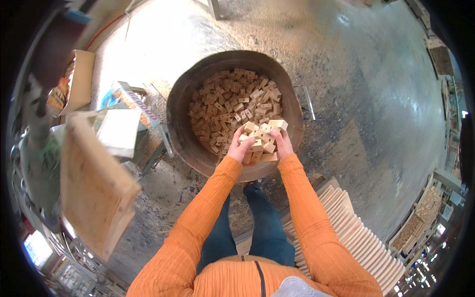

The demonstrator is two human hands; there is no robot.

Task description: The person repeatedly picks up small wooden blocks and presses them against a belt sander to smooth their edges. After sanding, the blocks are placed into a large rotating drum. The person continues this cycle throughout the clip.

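Observation:
A pile of small drilled wooden blocks (257,138) is cupped between my two hands, over the near side of a round dark drum (180,106). My left hand (241,147) presses in from the left, fingers curled round the blocks. From the right, my right hand (282,144) closes on the same pile, its thumb over the top. Many more loose blocks (222,106) lie heaped inside the drum, several showing round holes. The undersides of both hands are hidden by the pile.
At the left stands a wooden board (94,183), near a machine and a white block-shaped piece (118,131). A cardboard box (79,81) is farther back. Stacked wooden slats (351,232) lie at the lower right. The drum's metal handle (309,103) sticks out rightward.

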